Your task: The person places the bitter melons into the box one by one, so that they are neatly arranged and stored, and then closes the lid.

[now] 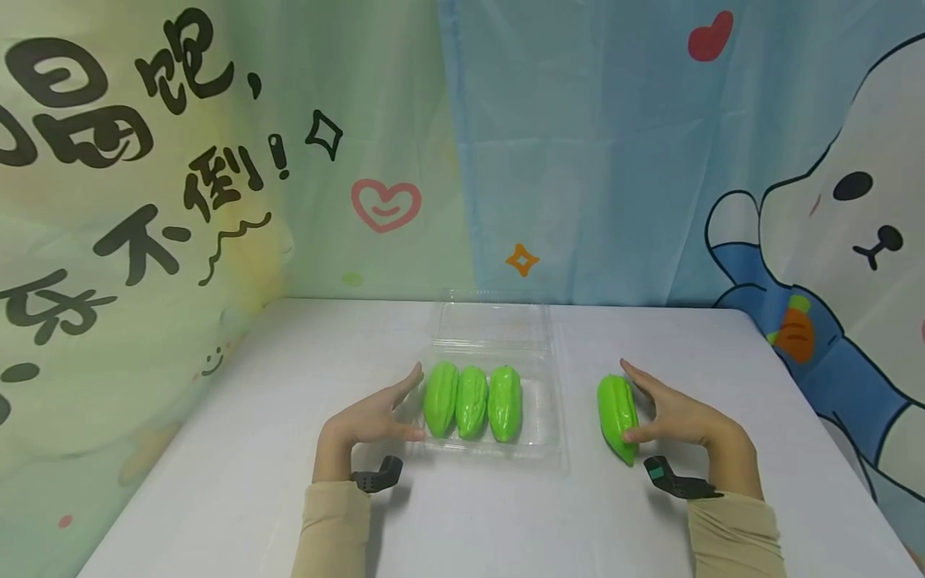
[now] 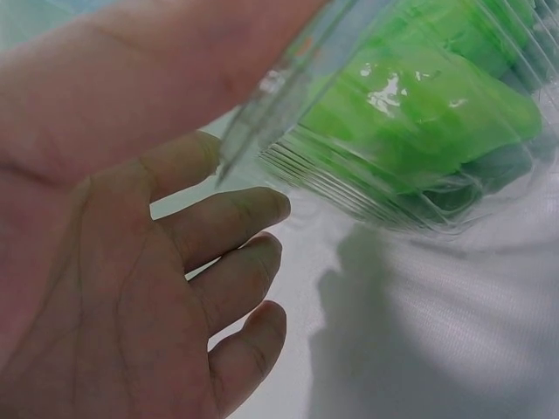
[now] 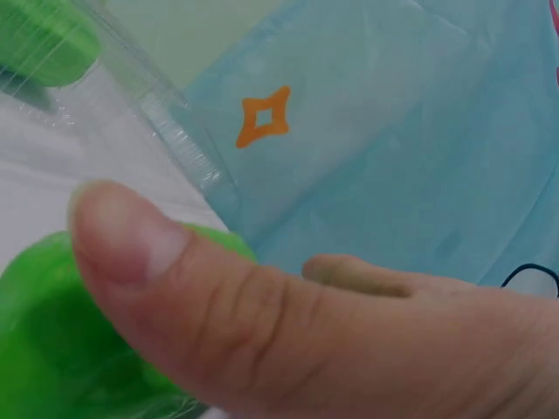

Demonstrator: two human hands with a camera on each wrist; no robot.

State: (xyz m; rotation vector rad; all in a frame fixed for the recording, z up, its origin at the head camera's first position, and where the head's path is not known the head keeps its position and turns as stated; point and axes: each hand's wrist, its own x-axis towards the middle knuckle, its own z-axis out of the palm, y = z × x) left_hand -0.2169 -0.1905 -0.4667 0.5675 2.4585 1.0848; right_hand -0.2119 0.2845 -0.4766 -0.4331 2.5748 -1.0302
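A clear plastic clamshell box lies on the table in the head view, its lid folded back. Inside, three glossy green ridged starfruit stand side by side. My left hand is at the box's left side, thumb and fingers spread. The left wrist view shows its relaxed fingers by the clear edge. Right of the box is another green starfruit. My right hand is beside it, fingers extended past its far end, thumb overlapping its near right side.
The white table reaches back to a printed curtain with lettering, hearts and a cartoon bear. Black straps with small devices sit on both wrists. White table surface lies between the box and the single starfruit.
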